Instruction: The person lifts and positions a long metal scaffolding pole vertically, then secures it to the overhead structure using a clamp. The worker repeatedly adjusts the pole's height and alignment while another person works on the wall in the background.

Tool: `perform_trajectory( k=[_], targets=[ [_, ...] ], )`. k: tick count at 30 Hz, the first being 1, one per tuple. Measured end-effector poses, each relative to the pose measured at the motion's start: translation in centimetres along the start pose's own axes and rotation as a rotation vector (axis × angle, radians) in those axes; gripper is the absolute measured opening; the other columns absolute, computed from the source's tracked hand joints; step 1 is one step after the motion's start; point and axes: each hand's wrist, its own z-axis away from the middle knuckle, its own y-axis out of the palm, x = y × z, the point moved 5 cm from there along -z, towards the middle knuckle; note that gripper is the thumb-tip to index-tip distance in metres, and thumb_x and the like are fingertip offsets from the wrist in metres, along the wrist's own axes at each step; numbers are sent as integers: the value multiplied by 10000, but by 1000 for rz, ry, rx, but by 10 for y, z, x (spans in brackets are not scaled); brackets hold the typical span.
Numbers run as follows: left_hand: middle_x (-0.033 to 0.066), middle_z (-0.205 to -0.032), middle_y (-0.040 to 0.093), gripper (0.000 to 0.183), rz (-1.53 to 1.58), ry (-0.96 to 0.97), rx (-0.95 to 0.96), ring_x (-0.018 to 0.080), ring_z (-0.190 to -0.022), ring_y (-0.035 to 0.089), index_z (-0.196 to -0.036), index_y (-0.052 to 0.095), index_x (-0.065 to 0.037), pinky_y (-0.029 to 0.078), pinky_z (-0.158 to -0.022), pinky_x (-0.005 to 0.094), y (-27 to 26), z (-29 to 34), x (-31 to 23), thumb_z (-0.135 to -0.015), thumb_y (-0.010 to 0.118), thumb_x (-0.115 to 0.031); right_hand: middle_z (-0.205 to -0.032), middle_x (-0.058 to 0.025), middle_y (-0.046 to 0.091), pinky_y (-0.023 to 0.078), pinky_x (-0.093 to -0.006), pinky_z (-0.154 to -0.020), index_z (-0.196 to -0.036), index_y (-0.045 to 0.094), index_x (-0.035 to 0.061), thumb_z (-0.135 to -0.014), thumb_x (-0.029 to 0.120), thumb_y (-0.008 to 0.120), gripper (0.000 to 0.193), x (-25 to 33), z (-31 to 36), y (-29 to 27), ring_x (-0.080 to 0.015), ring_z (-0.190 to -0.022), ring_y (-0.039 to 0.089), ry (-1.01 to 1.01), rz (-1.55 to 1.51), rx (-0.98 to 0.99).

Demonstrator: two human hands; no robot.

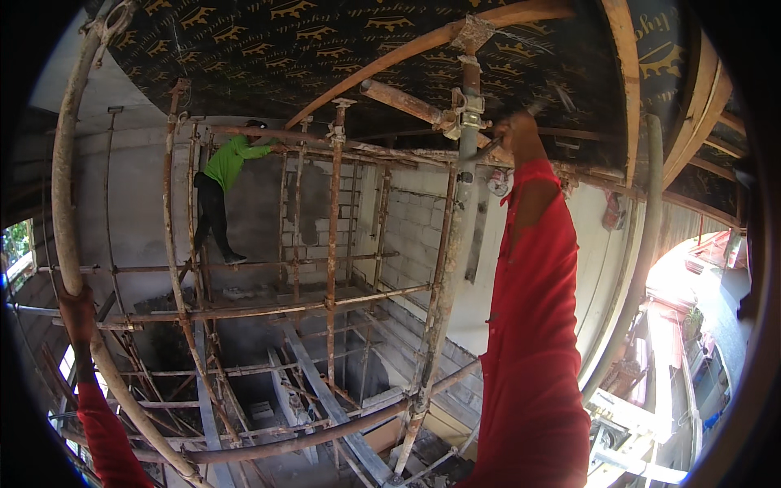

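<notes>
On the far left, my left hand (77, 313) is closed round a long upright scaffold pole (67, 211). My right arm, in a red sleeve, reaches up toward the ceiling. Its hand (521, 134) is closed on the handle of what looks like a hammer (488, 150); the upper end is smeared by motion, so its exact kind is unclear. Close to the left of that hand are a rusty pipe coupler (465, 114) and a grey upright prop (464, 195). A short rusty tube (404, 99) runs into the coupler.
Black printed formwork sheets (325, 49) and a curved timber (423, 50) lie overhead. A co-worker in a green shirt (232, 163) stands on a horizontal pipe at the back left. Below are crossing pipes, a plank (333, 407) and a block wall (411, 244).
</notes>
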Motion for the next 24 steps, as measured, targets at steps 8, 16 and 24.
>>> perform_trajectory(
  k=[8,16,24],
  targets=[
    [23,-607,574,193,-12,89,16,94,-524,521,-860,593,2,396,-454,334,-1,-6,11,-865,678,-172,-606,16,305,242,-271,-392,-811,383,122,-1092,402,311,403,-27,20,-14,-109,-453,263,109,40,-77],
    [-6,-592,525,164,-23,17,40,78,-510,483,-846,583,-3,355,-440,320,5,-25,48,-873,650,-151,-612,-45,423,328,-329,-421,-803,443,96,-1071,471,360,469,-26,-6,17,-161,-458,369,148,51,44],
    [5,-620,536,173,-23,100,-40,99,-497,486,-928,621,-11,379,-444,320,1,-23,37,-876,666,-170,-587,30,395,248,-301,-380,-753,444,150,-1052,518,468,475,-51,106,34,-107,-418,292,89,532,143]
  ],
)
